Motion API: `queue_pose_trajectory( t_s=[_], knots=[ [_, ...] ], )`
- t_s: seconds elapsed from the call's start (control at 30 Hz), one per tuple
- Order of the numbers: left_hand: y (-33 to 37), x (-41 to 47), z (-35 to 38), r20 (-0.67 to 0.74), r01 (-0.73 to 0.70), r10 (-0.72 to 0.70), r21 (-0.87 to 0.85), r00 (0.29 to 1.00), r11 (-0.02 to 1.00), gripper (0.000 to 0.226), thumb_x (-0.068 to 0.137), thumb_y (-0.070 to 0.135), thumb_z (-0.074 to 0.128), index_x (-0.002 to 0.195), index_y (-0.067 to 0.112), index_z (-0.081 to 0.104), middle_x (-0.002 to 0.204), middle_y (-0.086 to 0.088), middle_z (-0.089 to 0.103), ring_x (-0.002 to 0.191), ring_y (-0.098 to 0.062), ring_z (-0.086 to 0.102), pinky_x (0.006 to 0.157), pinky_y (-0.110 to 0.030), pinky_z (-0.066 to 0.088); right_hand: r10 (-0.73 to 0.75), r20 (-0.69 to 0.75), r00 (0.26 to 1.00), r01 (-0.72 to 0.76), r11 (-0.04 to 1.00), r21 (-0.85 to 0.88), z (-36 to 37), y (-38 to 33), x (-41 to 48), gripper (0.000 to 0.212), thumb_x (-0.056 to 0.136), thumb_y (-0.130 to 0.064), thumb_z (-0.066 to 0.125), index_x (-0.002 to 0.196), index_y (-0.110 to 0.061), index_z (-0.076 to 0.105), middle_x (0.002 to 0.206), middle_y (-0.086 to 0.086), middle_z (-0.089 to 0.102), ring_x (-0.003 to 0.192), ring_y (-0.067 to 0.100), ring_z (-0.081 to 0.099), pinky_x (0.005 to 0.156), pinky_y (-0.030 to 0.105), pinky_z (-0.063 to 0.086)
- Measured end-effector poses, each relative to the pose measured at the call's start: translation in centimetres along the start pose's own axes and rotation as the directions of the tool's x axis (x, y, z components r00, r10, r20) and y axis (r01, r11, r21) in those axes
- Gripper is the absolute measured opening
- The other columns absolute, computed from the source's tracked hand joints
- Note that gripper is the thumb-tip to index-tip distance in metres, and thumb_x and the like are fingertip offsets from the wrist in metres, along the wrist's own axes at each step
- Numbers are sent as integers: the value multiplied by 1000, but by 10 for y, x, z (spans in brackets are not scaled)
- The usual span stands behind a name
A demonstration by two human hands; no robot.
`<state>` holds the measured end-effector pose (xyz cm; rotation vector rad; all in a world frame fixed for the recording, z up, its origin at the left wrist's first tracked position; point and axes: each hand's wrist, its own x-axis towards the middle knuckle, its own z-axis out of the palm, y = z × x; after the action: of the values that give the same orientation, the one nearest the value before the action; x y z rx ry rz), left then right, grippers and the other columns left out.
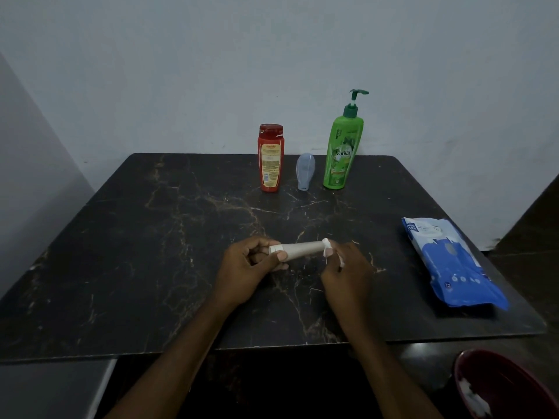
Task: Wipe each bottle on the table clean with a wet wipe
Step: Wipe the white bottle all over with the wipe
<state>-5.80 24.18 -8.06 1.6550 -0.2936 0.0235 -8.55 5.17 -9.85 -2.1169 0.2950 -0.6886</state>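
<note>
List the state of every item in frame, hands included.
Tube: held level, cap on.
Left hand: grips the tube's cap end.
Right hand: pinches wet wipe at the tube's other end.
Red bottle: upright, capped.
Green pump bottle: upright.
Blue-grey bottle: untouched, between them.
Wipes pack: lying flat.
Red bin: holds white wads.
</note>
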Motion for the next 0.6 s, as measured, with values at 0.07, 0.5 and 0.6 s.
queue_pose_trajectory(
  t_s=[0.07, 0.5, 0.6],
  knots=[
    [-1, 1, -2, -3, -16, 16, 42, 1000, 999, 25, 89, 11, 76, 113, 8, 72, 103, -7, 77, 90, -23, 77, 84, -35, 61, 116, 7, 993, -116, 992, 55, -1, 5, 4, 19, 95, -13, 57, 107, -17, 71, 93, -10, 61, 87, 8, 58, 72, 0, 37],
    [-8, 11, -5, 51, -79, 69, 251, 996, 965, 41, 94, 5, 68, 131, 23, 66, 121, 14, 70, 112, 4, 64, 94, -11, 49, -153, 150, 977, 143, 987, 75, 4, 0, -8, 21, 93, -15, 63, 110, -23, 73, 104, -15, 67, 92, -9, 57, 80, 5, 43],
    [-11, 12, -1, -21, -39, 46, 271, 999, 962, 36, 92, 7, 71, 126, 19, 67, 112, 13, 71, 102, 4, 66, 88, -13, 52, -248, 156, 956, 237, 968, 88, 9, 1, -13, 17, 93, -12, 64, 106, -16, 74, 103, -6, 70, 92, 1, 61, 81, 9, 46]
  ],
)
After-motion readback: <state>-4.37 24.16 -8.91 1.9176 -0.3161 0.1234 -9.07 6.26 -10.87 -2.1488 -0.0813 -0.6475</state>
